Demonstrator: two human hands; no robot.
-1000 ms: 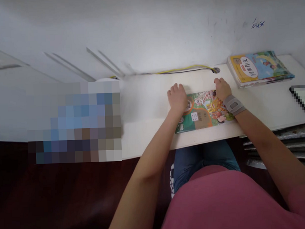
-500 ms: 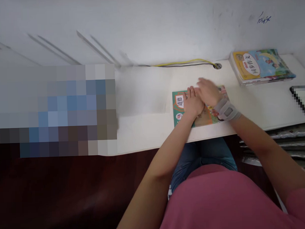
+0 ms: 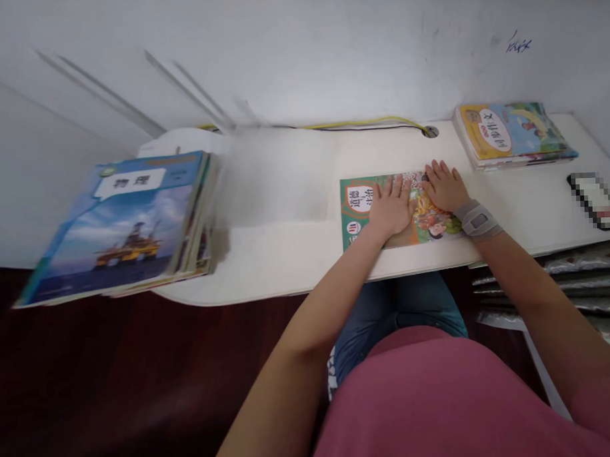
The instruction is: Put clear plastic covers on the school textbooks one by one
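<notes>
A green and orange book (image 3: 355, 217) with an illustrated cover lies flat on the white desk (image 3: 270, 256), close to its front edge. My left hand (image 3: 392, 211) rests palm down on the middle of the cover, fingers spread. On the cover's right part lies my right hand (image 3: 446, 189), also flat with its fingers apart; a grey band is round that wrist. The two hands do not touch each other, and part of the printed picture shows between them.
A stack of books with a blue cover (image 3: 135, 228) stands at the desk's left end. Another stack, topped by a yellow and blue book (image 3: 512, 131), is at the back right. A phone (image 3: 597, 201) lies far right. A yellow cable (image 3: 351, 124) runs along the wall.
My right hand has moved right, away from my left hand, and now lies on the book's right part. The left stack, blurred out before, shows now. The view has shifted slightly.
</notes>
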